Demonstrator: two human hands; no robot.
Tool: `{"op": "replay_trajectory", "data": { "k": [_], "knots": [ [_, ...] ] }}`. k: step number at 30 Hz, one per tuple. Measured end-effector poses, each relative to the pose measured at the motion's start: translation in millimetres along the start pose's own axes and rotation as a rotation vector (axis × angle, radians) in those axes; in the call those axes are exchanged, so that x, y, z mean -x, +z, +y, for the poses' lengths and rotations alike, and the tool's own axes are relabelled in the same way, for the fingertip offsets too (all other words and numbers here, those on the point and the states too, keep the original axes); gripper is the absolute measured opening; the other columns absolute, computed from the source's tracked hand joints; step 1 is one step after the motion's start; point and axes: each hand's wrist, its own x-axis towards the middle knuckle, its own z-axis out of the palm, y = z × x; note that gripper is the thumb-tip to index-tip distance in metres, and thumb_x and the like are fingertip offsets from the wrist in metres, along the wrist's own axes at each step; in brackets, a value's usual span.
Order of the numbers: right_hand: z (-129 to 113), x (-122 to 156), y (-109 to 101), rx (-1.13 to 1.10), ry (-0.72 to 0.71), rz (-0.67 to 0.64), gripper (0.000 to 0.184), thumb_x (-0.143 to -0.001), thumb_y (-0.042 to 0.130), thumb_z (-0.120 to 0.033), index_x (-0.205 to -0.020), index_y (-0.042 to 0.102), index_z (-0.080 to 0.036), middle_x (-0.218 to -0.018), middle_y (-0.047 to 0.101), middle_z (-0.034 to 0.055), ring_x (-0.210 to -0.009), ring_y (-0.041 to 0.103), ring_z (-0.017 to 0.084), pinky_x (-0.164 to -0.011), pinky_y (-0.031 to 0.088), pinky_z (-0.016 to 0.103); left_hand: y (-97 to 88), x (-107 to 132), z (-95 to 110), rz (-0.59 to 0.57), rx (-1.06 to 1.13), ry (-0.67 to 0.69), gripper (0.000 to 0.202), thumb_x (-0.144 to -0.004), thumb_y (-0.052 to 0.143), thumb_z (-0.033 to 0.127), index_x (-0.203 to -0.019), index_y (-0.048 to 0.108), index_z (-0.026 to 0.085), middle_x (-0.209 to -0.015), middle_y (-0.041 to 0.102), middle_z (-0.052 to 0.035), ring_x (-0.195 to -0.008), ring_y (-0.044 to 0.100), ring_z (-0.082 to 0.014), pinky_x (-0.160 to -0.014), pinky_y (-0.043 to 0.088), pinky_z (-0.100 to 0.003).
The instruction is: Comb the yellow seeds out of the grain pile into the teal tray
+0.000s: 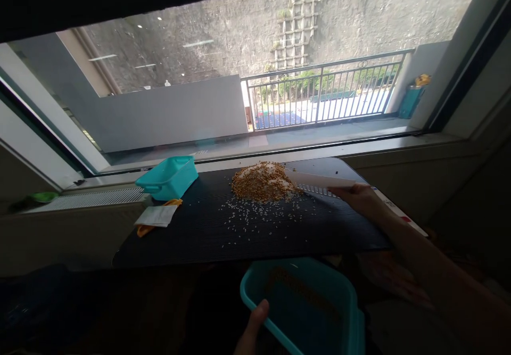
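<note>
Scraper (319, 180) clenched in right hand (361, 198) touches the pile (263, 182) on its right; left hand (250, 331) pinches a tub (319, 320) below the pile.

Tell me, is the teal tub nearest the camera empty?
Not empty: a thin streak of yellowish grains lies on the floor of the teal tub, whose rim the left hand grips.
</note>
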Motion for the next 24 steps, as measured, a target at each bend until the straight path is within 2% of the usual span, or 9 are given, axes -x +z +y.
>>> {"op": "replay_trajectory", "data": {
  "k": [6,9,14,16,19,22,24],
  "knots": [
    [-8,11,3,-0.075,0.019,-0.079,0.023,-0.059,0.073,-0.038,-0.062,0.071,-0.015,-0.051,0.059,0.0005,-0.054,0.050,0.013,-0.055,0.037,0.026,3.7,-2,-1,-0.002,-0.003,0.017,0.076,-0.069,0.062,0.055,-0.133,0.040,0.022,-0.113,0.062,-0.0184,-0.110,0.054,-0.0430,-0.094,0.039,-0.059],
    [-6,10,5,-0.138,0.020,-0.073,0.025,-0.058,0.073,-0.038,-0.066,0.072,-0.014,-0.053,0.060,0.0010,-0.055,0.048,0.013,-0.054,0.036,0.026,5.3,-2,-3,0.002,0.024,0.011,0.074,-0.070,0.061,0.054,-0.133,0.040,0.021,-0.112,0.064,-0.0174,-0.108,0.056,-0.0409,-0.095,0.040,-0.055],
    [-2,6,2,-0.188,0.032,-0.047,0.020,-0.060,0.072,-0.033,-0.067,0.072,-0.014,-0.057,0.062,0.0020,-0.056,0.047,0.012,-0.056,0.037,0.026,9.9,-2,-4,0.001,0.040,-0.035,0.073,-0.073,0.059,0.055,-0.131,0.042,0.013,-0.116,0.061,-0.0193,-0.110,0.056,-0.0356,-0.092,0.045,-0.045],
    [-2,6,1,-0.194,0.037,-0.041,0.018,-0.059,0.073,-0.033,-0.062,0.071,-0.015,-0.054,0.060,0.0012,-0.055,0.047,0.012,-0.055,0.036,0.026,12.5,-2,-6,-0.006,0.043,-0.044,0.068,-0.075,0.057,0.056,-0.127,0.046,0.013,-0.116,0.059,-0.0190,-0.110,0.056,-0.0340,-0.089,0.047,-0.043],
    [0,5,2,-0.202,0.050,-0.044,0.018,-0.057,0.074,-0.033,-0.059,0.069,-0.016,-0.051,0.059,0.0004,-0.053,0.046,0.011,-0.053,0.035,0.026,14.6,-2,-7,-0.014,0.040,-0.055,0.048,-0.083,0.054,0.046,-0.120,0.051,0.016,-0.117,0.057,-0.0125,-0.104,0.057,-0.0257,-0.085,0.048,-0.042],
    [2,5,7,-0.217,0.063,-0.061,0.019,-0.057,0.074,-0.032,-0.063,0.070,-0.015,-0.053,0.061,0.0008,-0.052,0.045,0.011,-0.053,0.035,0.027,14.6,-1,-7,-0.016,0.033,-0.040,0.035,-0.086,0.053,0.035,-0.116,0.052,0.017,-0.117,0.056,-0.0073,-0.100,0.057,-0.0191,-0.083,0.050,-0.040],
    [2,6,10,-0.227,0.067,-0.078,0.020,-0.058,0.074,-0.033,-0.066,0.071,-0.014,-0.055,0.062,0.0012,-0.052,0.045,0.011,-0.053,0.035,0.027,14.8,-1,-7,-0.017,0.030,-0.019,0.034,-0.086,0.053,0.034,-0.115,0.053,0.018,-0.116,0.056,-0.0076,-0.099,0.057,-0.0195,-0.082,0.050,-0.040]
  ]
}}
